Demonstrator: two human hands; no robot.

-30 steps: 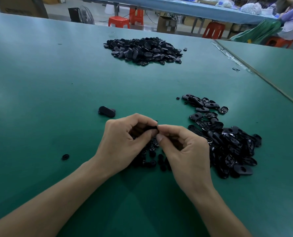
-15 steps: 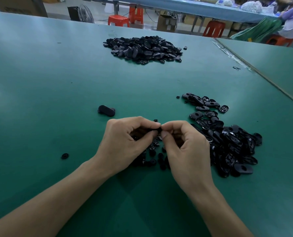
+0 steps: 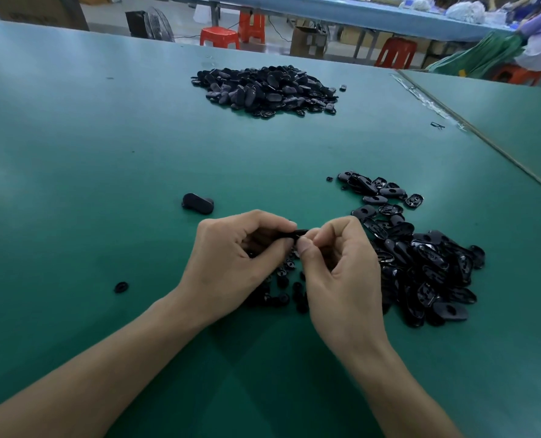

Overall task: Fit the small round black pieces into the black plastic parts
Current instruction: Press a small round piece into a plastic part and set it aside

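My left hand (image 3: 234, 260) grips a black plastic part (image 3: 297, 233) between thumb and curled fingers; only its end shows. My right hand (image 3: 342, 273) meets it from the right, thumb and forefinger pinched at the part's tip; what they pinch is hidden. Several small round black pieces (image 3: 283, 281) lie on the green table under and between my hands. A heap of black plastic parts (image 3: 420, 257) spreads to the right of my right hand.
A larger pile of black parts (image 3: 266, 88) lies far across the green table (image 3: 89, 153). One lone part (image 3: 197, 203) sits left of my hands and a single round piece (image 3: 121, 287) further left. A seam (image 3: 484, 137) joins a second table at right.
Both hands have stayed together over the small pieces, shifting slightly; the right thumb and forefinger keep working at the end of the held part.
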